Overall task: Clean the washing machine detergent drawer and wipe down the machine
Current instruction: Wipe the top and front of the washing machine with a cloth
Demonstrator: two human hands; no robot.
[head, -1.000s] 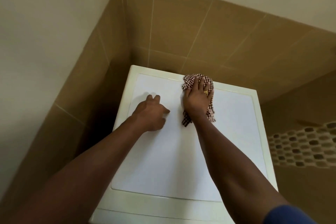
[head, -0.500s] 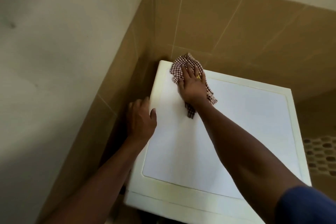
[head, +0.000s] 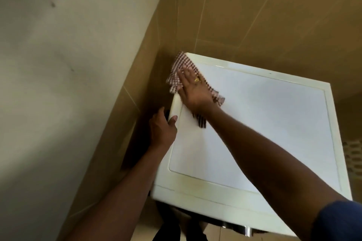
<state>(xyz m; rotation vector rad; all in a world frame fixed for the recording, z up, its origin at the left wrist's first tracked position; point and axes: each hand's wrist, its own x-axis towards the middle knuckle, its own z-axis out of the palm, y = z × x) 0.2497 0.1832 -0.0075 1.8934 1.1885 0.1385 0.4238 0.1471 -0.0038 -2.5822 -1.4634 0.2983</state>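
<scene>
The washing machine [head: 264, 123] fills the right half of the view, seen from above, with a white top panel inside a cream rim. A red-and-white checked cloth [head: 183, 64] lies over its far left corner. My right hand [head: 193, 89] presses flat on the cloth with straight fingers; a gold ring shows on one finger. My left hand [head: 161, 128] grips the machine's left edge, thumb on top and fingers curled down the side. The detergent drawer is out of view.
A brown tiled wall [head: 244, 15] closes in behind the machine and along its left, with a narrow dark gap [head: 141, 139] beside the left edge. A mosaic tile strip [head: 352, 154] shows at the far right. A metal fitting [head: 245, 231] sits below the front edge.
My right hand slid the cloth left along the back edge into the far left corner. My left hand left the top panel and took hold of the left edge.
</scene>
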